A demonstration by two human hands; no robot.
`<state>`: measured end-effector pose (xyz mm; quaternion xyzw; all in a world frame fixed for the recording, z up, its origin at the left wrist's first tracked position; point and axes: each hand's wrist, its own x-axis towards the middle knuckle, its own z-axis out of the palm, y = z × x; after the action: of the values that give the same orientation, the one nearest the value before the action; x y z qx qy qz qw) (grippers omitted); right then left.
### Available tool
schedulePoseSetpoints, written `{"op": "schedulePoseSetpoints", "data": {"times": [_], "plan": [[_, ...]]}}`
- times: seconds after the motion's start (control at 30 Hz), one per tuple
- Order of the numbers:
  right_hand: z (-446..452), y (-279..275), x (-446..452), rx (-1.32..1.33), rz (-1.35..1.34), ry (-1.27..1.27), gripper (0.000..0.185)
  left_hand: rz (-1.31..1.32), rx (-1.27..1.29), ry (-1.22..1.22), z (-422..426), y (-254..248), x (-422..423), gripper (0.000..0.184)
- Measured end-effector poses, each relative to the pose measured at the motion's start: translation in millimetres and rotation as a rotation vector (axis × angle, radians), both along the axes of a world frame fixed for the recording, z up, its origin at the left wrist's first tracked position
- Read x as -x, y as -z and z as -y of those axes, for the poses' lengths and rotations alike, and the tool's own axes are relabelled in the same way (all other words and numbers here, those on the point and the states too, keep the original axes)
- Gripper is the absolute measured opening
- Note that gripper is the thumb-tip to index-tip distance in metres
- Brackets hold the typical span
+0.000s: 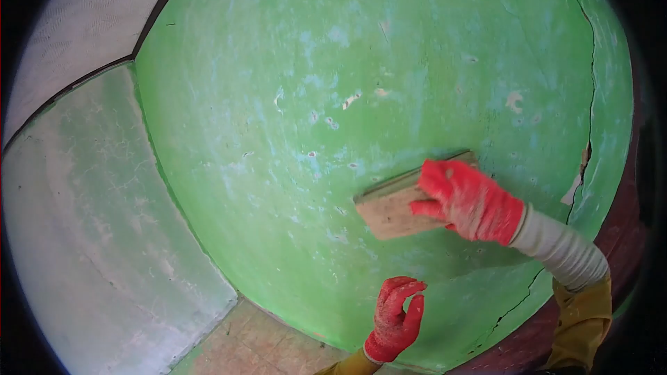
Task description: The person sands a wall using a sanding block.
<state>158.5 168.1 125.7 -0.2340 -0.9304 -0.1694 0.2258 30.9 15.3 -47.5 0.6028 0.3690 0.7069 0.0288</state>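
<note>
Block (pixel 392 217): 4 o'clock, at the wall (pixel 278 187); seems light, stiff; best taken by opposite edges.
Right hand (pixel 476 201): fingers closed on block.
Left hand (pixel 396 323): 5 o'clock, fingers half-curled, empty.

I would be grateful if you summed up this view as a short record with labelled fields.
right hand: red-gloved right hand, fingers around a wooden block
left hand: red-gloved left hand, fingers curled, holding nothing
block position: tilted, in front of the green wall; contact hard to confirm
wall condition: patchy paint, small chips, long dark crack on the right side
left side: paler wall with fine light marks
</note>
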Motion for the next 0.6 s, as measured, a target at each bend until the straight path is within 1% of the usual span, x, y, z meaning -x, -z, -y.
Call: {"op": "schedulePoseSetpoints", "data": {"times": [0.03, 0.07, 0.1, 0.13, 0.17, 0.2, 0.23, 0.27, 0.3, 0.33, 0.37, 0.4, 0.47, 0.5, 0.53, 0.57, 0.6], "plan": [[10.4, -17.9, -5.5, -0.301, 0.107, -0.052, 0.058, -0.015, 0.004, 0.001, 1.3, -2.4, 0.3, 0.027], [18.0, -38.9, -8.6, -0.606, 0.215, -0.107, 0.06, -0.015, 0.0, -0.014, 2.6, -4.1, 2.2, 0.027], [15.7, -59.8, -10.9, -0.723, 0.081, -0.015, 0.064, -0.006, 0.017, -0.033, 4.5, -4.9, 4.9, 0.031], [16.0, -87.6, -10.9, -0.787, -0.064, 0.066, 0.069, 0.0, 0.031, -0.057, 5.2, -7.1, 9.8, 0.035], [16.5, -115.4, -11.2, -0.832, -0.211, 0.148, 0.074, -0.006, 0.019, -0.084, 2.3, -7.9, 15.6, 0.035], [18.0, -136.6, -10.2, -0.812, -0.354, 0.223, 0.078, -0.016, 0.038, -0.137, -0.4, -4.3, 19.0, 0.038], [10.8, -145.8, -5.1, -0.807, -0.361, 0.209, 0.078, -0.023, 0.061, -0.183, -3.4, -0.8, 20.2, 0.042], [6.4, -151.7, -4.5, -0.834, -0.471, 0.241, 0.081, -0.021, 0.064, -0.191, -6.0, 2.2, 18.4, 0.042], [3.5, -152.6, -3.6, -0.855, -0.576, 0.278, 0.083, -0.03, 0.073, -0.234, -8.4, 4.9, 17.2, 0.049], [15.7, -133.0, 3.8, -0.831, -0.487, 0.231, 0.073, -0.042, 0.077, -0.275, -10.8, 6.3, 15.5, 0.057], [17.8, -104.5, 9.4, -0.806, -0.314, 0.155, 0.063, -0.039, 0.074, -0.278, -14.8, 5.8, 13.3, 0.057], [13.8, -67.0, 19.5, -0.637, -0.16, 0.064, 0.056, -0.08, 0.063, -0.366, -19.0, 4.8, 11.2, 0.065], [5.8, 7.7, 39.5, -0.2, 0.106, -0.068, 0.043, -0.159, 0.068, -0.505, -29.7, 6.9, 10.3, 0.084], [5.5, 33.8, 38.2, -0.551, 0.346, -0.116, 0.044, -0.159, 0.074, -0.517, -37.3, 3.5, 15.5, 0.084], [6.1, 43.7, 38.3, -0.91, 0.577, -0.16, 0.046, -0.319, 0.041, -0.581, -47.0, -5.2, 24.4, 0.085], [1.2, 43.0, 40.4, -0.921, 0.567, -0.168, 0.046, -0.479, 0.0, -0.645, -59.9, -16.1, 35.2, 0.086], [0.4, 36.6, 43.2, -0.842, 0.49, -0.153, 0.043, -0.481, -0.007, -0.659, -77.2, -24.6, 48.3, 0.086]]}}
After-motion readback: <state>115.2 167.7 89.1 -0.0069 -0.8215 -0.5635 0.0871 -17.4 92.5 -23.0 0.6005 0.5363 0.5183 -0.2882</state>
